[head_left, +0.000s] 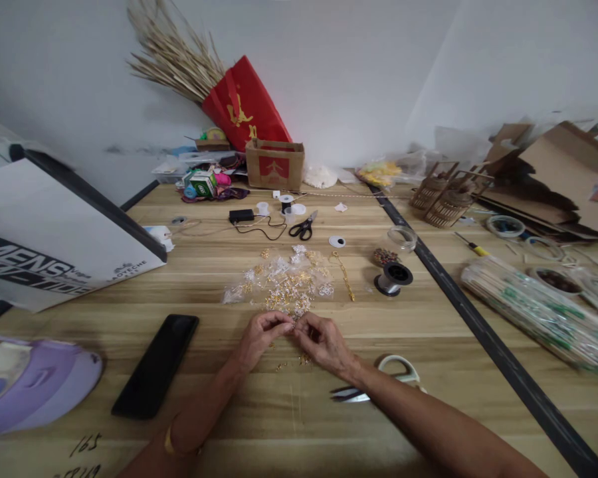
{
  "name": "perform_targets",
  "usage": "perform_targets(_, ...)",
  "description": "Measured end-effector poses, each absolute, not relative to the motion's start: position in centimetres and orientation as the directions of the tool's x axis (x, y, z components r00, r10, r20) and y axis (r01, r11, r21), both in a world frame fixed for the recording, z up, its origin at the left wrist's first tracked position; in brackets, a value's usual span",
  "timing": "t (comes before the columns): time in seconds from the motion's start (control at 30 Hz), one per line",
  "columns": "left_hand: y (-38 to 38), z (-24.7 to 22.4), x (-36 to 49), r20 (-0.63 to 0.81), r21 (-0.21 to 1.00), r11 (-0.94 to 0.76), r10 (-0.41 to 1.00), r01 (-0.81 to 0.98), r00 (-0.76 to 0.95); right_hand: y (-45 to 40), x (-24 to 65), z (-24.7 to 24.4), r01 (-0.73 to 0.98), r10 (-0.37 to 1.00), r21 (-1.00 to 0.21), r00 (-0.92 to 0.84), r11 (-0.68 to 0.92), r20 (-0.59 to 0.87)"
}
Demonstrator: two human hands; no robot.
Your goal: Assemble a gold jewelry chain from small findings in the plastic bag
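Note:
My left hand [259, 338] and my right hand [323, 342] meet fingertip to fingertip over the wooden table [219, 392]. Both are pinched closed; whatever sits between the fingers is too small to make out. Just beyond them spreads a pile of small gold and silver jewelry pieces [289, 285], partly in clear plastic bags. A few loose gold bits [282, 366] lie below my hands. A gold chain [345, 275] rests right of the pile. White-handled scissors [398, 365] lie partly hidden under my right forearm.
A black phone [155, 366] and a purple visor [54, 385] lie at left, near a white box [64, 245]. Black scissors [303, 227] and a wire spool [393, 279] stand beyond the pile. Bagged sticks [538, 312] are at right. A red bag [249, 106] leans at the back.

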State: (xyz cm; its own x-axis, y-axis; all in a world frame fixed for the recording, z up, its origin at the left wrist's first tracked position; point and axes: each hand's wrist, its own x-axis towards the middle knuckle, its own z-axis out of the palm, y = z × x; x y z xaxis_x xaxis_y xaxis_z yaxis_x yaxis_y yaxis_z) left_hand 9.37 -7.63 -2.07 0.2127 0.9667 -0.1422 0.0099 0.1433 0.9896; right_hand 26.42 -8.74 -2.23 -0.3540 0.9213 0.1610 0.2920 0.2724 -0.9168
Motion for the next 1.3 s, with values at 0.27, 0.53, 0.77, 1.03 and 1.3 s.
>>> perform_targets(0.27, -7.69, -1.99, 9.36, -0.127, 0.992, 0.124, 0.964, 0.027, 0.234, -8.80, 26.51, -2.18, 0.283, 0.914, -0.918, -0.373, 0.278, 0.162)
perform_targets(0.53, -7.58, -2.24, 9.29, -0.127, 0.992, 0.121, 0.966, 0.038, 0.227, -8.70, 26.47, -2.61, 0.257, 0.922, -0.937, -0.363, 0.236, 0.133)
perform_targets(0.77, -7.64, -2.13, 9.23, -0.129, 0.992, 0.127, 0.965, 0.024, 0.227, -8.71, 26.47, -2.34, 0.236, 0.923, -0.945, -0.363, 0.227, 0.131)
perform_targets(1.03, -7.69, -2.06, 9.24, -0.129, 0.991, 0.123, 0.969, 0.044, 0.209, -8.73, 26.57, -2.22, 0.256, 0.918, -0.931, -0.365, 0.261, 0.157)
perform_targets(1.3, -7.71, -1.94, 9.32, -0.125, 0.992, 0.120, 0.971, 0.040, 0.202, -8.73, 26.56, -2.22, 0.264, 0.920, -0.930, -0.362, 0.257, 0.152)
